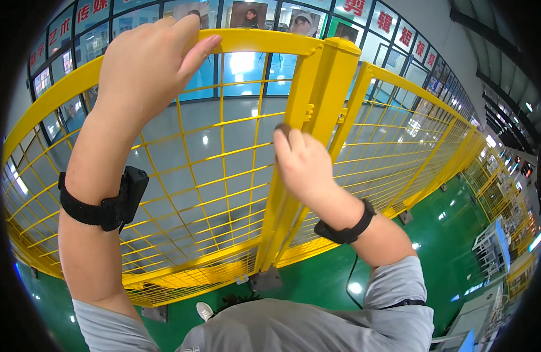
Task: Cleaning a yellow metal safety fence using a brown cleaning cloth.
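A yellow metal mesh fence panel [224,154] stands upright close before me. My left hand [149,66] is closed over its curved-looking top rail, the thumb lying along the rail. My right hand [303,163] is at the panel's side upright, next to the yellow post [334,79], its fingers curled round a small dark object [282,128], perhaps a knob or handle; its kind cannot be told. Small yellow brackets [309,112] show on the upright above this hand. Black straps with small devices sit on both forearms.
A second yellow mesh panel [398,132] continues to the right from the post. Dark base plates [266,279] hold the fence to the green floor [314,275]. Beyond it is a glazed wall with posters. Workbenches [494,246] stand far right. A black cable hangs by my right arm.
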Action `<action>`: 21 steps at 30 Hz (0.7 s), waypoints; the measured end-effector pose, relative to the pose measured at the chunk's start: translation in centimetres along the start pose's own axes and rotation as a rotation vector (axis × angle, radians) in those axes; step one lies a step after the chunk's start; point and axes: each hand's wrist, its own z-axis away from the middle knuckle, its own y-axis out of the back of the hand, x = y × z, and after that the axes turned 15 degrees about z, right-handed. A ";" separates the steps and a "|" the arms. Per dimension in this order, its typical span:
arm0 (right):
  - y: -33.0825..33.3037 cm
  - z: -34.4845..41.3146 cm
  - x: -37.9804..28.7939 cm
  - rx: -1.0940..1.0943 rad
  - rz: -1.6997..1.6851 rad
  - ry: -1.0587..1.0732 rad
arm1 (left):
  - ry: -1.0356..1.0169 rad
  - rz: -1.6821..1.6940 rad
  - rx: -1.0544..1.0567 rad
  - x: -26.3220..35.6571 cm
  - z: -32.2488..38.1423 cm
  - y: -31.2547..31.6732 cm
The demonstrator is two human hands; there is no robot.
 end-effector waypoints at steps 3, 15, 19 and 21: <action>-0.5 3.6 -1.8 -0.179 -0.016 0.011 | 0.018 0.025 -0.014 0.2 -0.1 -0.1; 0.4 3.3 0.9 -0.088 -0.213 -0.158 | 0.047 0.030 -0.025 0.8 -0.4 0.2; 0.4 -2.8 3.7 0.302 -0.389 -0.461 | 0.091 0.024 -0.061 1.0 -0.4 0.5; 0.9 -5.2 4.9 0.281 -0.439 -0.560 | 0.109 0.029 -0.085 1.3 -0.4 0.6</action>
